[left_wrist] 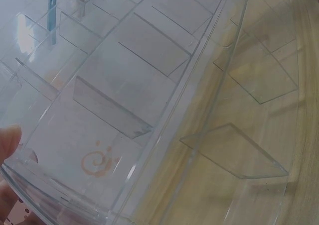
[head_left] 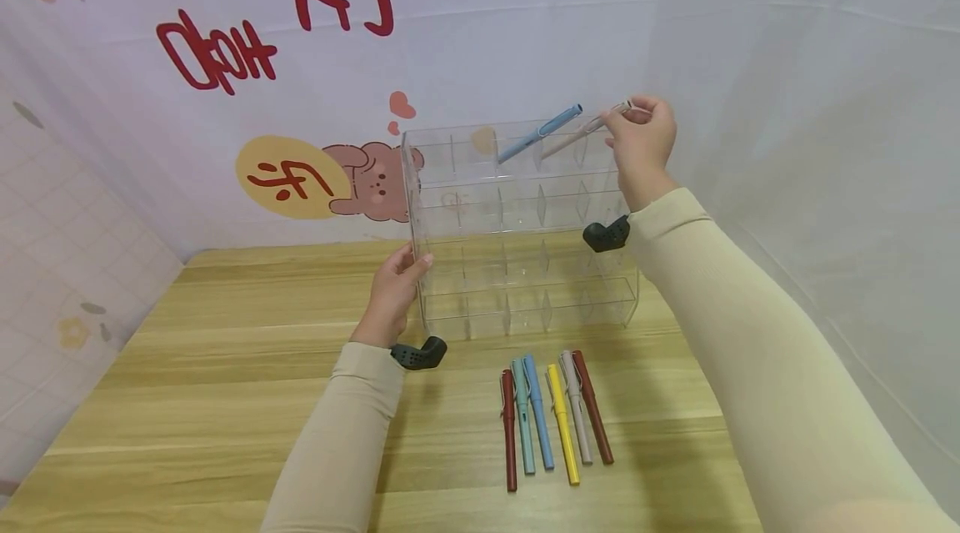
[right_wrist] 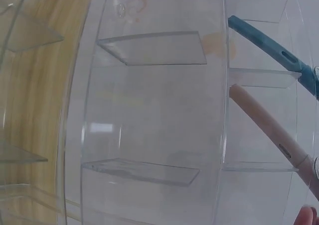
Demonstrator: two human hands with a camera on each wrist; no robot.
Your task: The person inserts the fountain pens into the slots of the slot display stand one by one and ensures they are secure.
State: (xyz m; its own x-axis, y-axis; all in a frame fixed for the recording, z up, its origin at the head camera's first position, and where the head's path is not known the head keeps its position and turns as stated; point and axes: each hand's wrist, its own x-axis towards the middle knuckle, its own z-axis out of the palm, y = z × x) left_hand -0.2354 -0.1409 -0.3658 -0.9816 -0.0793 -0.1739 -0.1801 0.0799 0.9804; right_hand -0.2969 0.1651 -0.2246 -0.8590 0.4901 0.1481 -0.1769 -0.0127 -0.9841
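Note:
A clear acrylic pen rack (head_left: 521,224) with several divided tiers stands upright on the table. My left hand (head_left: 393,287) grips its left side panel, thumb in front and fingers behind; a thumb (left_wrist: 10,141) shows at the panel's edge in the left wrist view. At the top tier, my right hand (head_left: 647,141) pinches the upper end of a pale pinkish-grey pen (head_left: 573,138). That pen slants with its lower end inside a compartment. One compartment to the left leans a blue pen (head_left: 540,134), also seen as a blue pen (right_wrist: 269,46) in the right wrist view.
In front of the rack, several capped pens lie side by side on the wooden table (head_left: 247,399): dark red (head_left: 510,433), teal (head_left: 523,416), blue (head_left: 539,416), yellow (head_left: 564,429), grey (head_left: 577,412) and brownish red (head_left: 593,412). A printed white cloth (head_left: 525,41) hangs behind.

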